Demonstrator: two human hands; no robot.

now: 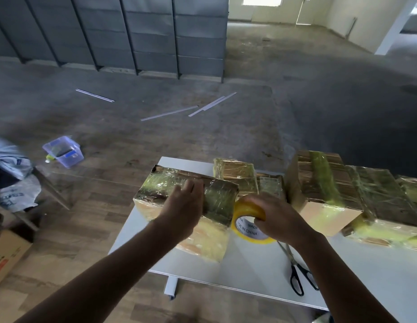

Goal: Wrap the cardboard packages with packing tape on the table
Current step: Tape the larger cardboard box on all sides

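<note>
Left hand (pixel 184 203) presses flat, fingers straight, steadying the cardboard package (pixel 156 192) at the table's (pixel 249 264) nine o'clock. Right hand (pixel 277 217) clamps the tape roll (pixel 243 212) at its three o'clock, probably tensioning tape.

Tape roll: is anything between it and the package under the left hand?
Nothing visible. The right hand grips the tape roll close beside the package, at its right side. The left hand presses flat on its top. The scissors lie nearer the person, out of the way.
</note>
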